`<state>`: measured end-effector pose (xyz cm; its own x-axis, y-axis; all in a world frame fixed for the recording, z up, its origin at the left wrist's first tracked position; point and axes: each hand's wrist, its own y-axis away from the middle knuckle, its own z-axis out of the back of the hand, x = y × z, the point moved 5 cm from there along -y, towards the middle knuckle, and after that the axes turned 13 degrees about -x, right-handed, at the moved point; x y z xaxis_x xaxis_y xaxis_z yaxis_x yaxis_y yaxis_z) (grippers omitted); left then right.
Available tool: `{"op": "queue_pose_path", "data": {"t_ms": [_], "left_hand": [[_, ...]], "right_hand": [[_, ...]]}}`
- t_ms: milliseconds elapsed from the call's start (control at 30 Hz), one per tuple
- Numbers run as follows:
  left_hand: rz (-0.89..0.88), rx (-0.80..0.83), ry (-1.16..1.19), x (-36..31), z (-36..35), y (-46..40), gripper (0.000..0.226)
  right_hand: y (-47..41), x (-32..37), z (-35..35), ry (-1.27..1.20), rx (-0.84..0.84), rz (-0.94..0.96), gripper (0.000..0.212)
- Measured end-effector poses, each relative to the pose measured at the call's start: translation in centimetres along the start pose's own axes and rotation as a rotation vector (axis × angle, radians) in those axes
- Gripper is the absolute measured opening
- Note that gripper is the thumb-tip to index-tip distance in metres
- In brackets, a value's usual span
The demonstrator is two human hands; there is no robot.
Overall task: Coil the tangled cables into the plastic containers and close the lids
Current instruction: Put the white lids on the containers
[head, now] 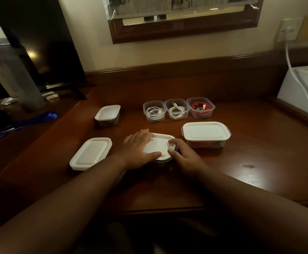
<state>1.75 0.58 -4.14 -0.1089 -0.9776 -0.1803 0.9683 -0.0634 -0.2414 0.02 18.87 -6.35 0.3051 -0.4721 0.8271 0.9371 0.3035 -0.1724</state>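
Note:
A white lid [158, 145] lies on a small container at the middle of the desk. My left hand [138, 145] presses flat on its left side, thumb along the near edge. My right hand [182, 153] holds the lid's right edge with curled fingers. Behind stand three open clear tubs in a row: two with coiled white cables [154, 111] [176, 110] and one with a red cable [200, 107]. A larger lidded container [206, 133] with red cable inside sits to the right. A small lidded tub [108, 114] stands at the back left.
A stack of loose white lids [90, 153] lies at the left front. A grey bottle [12, 70] and a dark screen stand at the far left, with a blue strap [30, 121] below. A white appliance [303, 92] with a cord sits at the right edge.

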Motion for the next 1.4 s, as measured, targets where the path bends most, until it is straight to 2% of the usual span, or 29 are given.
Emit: {"op": "queue_pose_path", "data": {"t_ms": [133, 300, 567, 967, 1133, 1267, 1333, 1400], "left_hand": [[-0.005, 0.107, -0.055, 0.3, -0.6, -0.4, 0.093], [0.011, 0.111, -0.068, 0.4, -0.8, -0.3, 0.09], [0.029, 0.106, -0.075, 0.0, -0.8, -0.5, 0.092], [0.107, 0.153, -0.154, -0.1, -1.3, -0.1, 0.087], [0.189, 0.2, 0.023, 0.2, -0.7, 0.5, 0.071], [0.237, 0.181, 0.273, 0.8, 0.6, 1.8, 0.061], [0.174, 0.152, 0.287, 1.0, 1.6, 2.6, 0.062], [0.036, 0.134, 0.139, 1.0, 2.3, 3.5, 0.074]], "right_hand": [[-0.2, -0.2, -0.4, 0.045, -0.035, 0.015, 0.046], [-0.1, -0.2, -1.0, 0.245, -0.036, 0.129, 0.063], [-0.2, -0.2, -1.3, 0.488, -0.091, 0.151, 0.062], [-2.0, 1.4, -0.8, 0.561, 0.099, 0.056, 0.062], [-3.7, 1.7, -0.9, 0.615, 0.232, -0.054, 0.066], [-4.7, 2.7, -1.4, 0.695, 0.291, -0.086, 0.084], [-5.1, 2.8, -1.3, 0.692, 0.276, -0.088, 0.086], [-5.5, 2.8, -0.7, 0.678, 0.206, -0.076, 0.075]]}}
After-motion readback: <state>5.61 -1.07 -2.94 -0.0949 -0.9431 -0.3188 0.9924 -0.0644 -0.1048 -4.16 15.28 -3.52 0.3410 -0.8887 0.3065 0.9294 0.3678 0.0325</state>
